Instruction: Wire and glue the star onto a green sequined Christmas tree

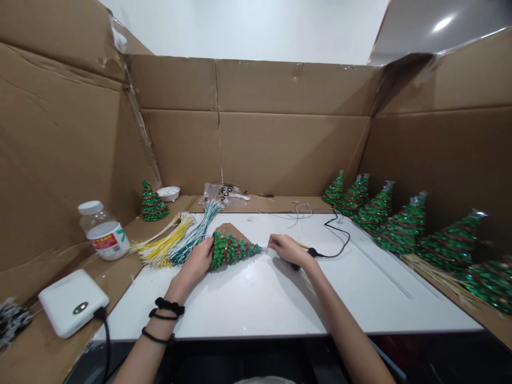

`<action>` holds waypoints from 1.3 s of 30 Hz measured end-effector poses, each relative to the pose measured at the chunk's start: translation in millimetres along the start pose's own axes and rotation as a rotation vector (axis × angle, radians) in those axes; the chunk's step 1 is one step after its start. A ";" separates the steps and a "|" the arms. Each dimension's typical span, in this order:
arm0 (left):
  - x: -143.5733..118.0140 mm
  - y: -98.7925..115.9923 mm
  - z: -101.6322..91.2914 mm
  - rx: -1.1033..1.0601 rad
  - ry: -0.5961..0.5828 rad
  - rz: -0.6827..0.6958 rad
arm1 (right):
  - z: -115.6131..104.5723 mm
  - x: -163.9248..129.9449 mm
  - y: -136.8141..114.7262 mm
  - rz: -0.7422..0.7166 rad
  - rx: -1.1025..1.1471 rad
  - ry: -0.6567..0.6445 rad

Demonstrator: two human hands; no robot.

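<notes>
On the white tabletop (248, 298), near its far edge, a small green beaded tree (232, 249) lies on its side with the tip pointing toward the person's right. The left hand (199, 260) is curled around the wide base end, fingers closed on it and holding it down. The right hand (288, 249) is pinched shut at the tree's tip, and it also seems to hold a thin stick-like tool joined to a black cable (335, 240) that loops away across the tabletop; what exactly sits between the fingertips is too small to tell.

Judging by its look, the tree is light and fairly stiff as a cone, but its surface of beads and red trim is bumpy and probably easy to snag or knock loose. The base is the broad, safe place to grip; the tip looks thin and delicate, better steadied than squeezed.

Bundles of yellow and green wires (176, 242) lie just left of the tree. A row of finished trees (400, 224) lines the right cardboard wall, and a jar (103, 230) and a white box (72, 302) sit on the left.
</notes>
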State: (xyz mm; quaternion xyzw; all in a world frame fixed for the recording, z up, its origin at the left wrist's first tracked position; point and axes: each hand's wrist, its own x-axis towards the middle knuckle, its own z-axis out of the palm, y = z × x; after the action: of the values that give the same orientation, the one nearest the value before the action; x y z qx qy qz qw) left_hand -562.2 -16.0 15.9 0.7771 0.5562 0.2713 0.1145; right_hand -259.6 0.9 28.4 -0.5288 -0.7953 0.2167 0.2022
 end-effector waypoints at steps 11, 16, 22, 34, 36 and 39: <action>0.1 6.6 -5.2 0.213 -0.019 0.055 | 23.9 1.0 -19.6 -0.067 -0.054 0.061; -0.1 6.8 -6.4 0.249 -0.059 0.054 | 25.8 1.9 -20.5 -0.076 -0.075 0.081; -0.1 7.6 -4.7 0.159 -0.052 0.003 | 14.3 0.7 -11.2 -0.111 -0.125 0.065; 1.1 8.9 -6.2 0.286 -0.062 0.042 | 35.4 14.6 -15.4 -0.208 -0.306 0.128; 0.4 10.1 -6.3 0.317 -0.045 0.034 | 28.7 12.0 -13.8 -0.206 -0.328 0.135; -1.7 12.3 -6.7 0.248 -0.010 0.010 | 15.8 6.4 -9.1 -0.203 -0.344 0.154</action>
State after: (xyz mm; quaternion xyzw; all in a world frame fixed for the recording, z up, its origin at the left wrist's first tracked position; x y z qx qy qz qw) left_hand -556.4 -22.8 26.8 0.7894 0.5810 0.1970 0.0190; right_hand -277.4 1.6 21.0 -0.4875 -0.8521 0.0154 0.1900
